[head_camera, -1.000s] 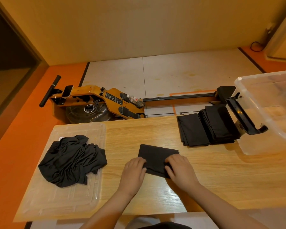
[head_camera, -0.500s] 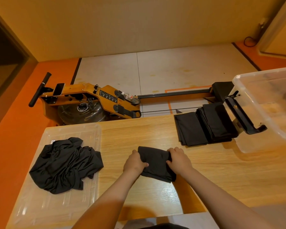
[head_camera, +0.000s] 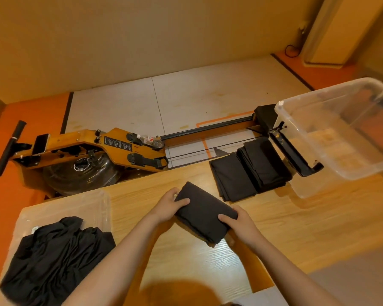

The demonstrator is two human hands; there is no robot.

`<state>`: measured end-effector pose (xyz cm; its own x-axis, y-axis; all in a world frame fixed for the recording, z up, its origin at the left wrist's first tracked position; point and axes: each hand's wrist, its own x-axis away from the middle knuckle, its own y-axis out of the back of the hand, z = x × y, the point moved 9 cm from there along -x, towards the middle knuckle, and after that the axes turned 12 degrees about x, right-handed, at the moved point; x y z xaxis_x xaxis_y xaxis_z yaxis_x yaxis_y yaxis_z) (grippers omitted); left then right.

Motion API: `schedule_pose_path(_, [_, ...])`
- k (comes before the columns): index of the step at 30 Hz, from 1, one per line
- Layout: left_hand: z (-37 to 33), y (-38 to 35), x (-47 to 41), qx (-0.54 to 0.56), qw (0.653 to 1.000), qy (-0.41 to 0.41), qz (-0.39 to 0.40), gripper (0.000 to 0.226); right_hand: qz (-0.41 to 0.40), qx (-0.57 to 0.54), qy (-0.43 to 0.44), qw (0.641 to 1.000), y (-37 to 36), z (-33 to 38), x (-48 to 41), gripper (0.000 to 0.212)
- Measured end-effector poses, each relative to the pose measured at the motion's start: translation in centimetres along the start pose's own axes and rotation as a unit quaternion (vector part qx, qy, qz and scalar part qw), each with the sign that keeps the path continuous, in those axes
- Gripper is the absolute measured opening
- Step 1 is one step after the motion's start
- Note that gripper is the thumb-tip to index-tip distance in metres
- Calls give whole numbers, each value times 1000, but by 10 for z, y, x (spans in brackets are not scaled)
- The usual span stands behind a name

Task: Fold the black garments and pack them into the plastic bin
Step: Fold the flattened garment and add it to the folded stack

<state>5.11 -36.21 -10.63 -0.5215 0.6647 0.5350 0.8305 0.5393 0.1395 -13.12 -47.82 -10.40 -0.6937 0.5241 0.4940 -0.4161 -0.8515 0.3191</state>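
A folded black garment (head_camera: pixel 202 214) is held just above the wooden table (head_camera: pixel 296 228), tilted with its far end up. My left hand (head_camera: pixel 169 205) grips its left edge, thumb on top. My right hand (head_camera: pixel 239 225) grips its right edge. Two stacks of folded black garments (head_camera: pixel 250 168) lie at the table's far edge, touching the clear plastic bin (head_camera: pixel 349 138) on the right. The bin has a black latch handle (head_camera: pixel 293 151) on its near-left side. A heap of unfolded black garments (head_camera: pixel 53 259) lies on the clear bin lid (head_camera: pixel 80 206) at the left.
An orange rowing machine (head_camera: pixel 93 149) with a black handle bar (head_camera: pixel 7 149) stands on the floor behind the table. A water bottle (head_camera: pixel 149 140) lies on it. The orange floor runs along the table's left side.
Both hands have lifted the folded garment off the table and carried it a little toward the far right. The camera has tilted and moved closer.
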Motion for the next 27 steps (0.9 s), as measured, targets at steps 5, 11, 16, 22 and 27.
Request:
schedule_pose_path(5, [-71,-20,-43,-42,997,-50,29,16,-86,-54,4,995,30,7,-4,17])
schedule_pose_path(11, [-126,-62,-107,-34,994,-79,72,22,-206,-177,-30,962,68,0,-25,20])
schedule_pose_path(16, [-109,-78,-144,8,999,-38,36,41,-225,-247,-128,934,70,-41,-45,32])
schedule_pose_path(22, [-105,-66,-154,17,997,-73,-4,31,-264,-192,-152,933,80,-51,-43,35])
schedule_pose_path(27, [-111,-66,-153,56,993,-104,-25,28,-294,-207,-150,921,84,-41,-42,19])
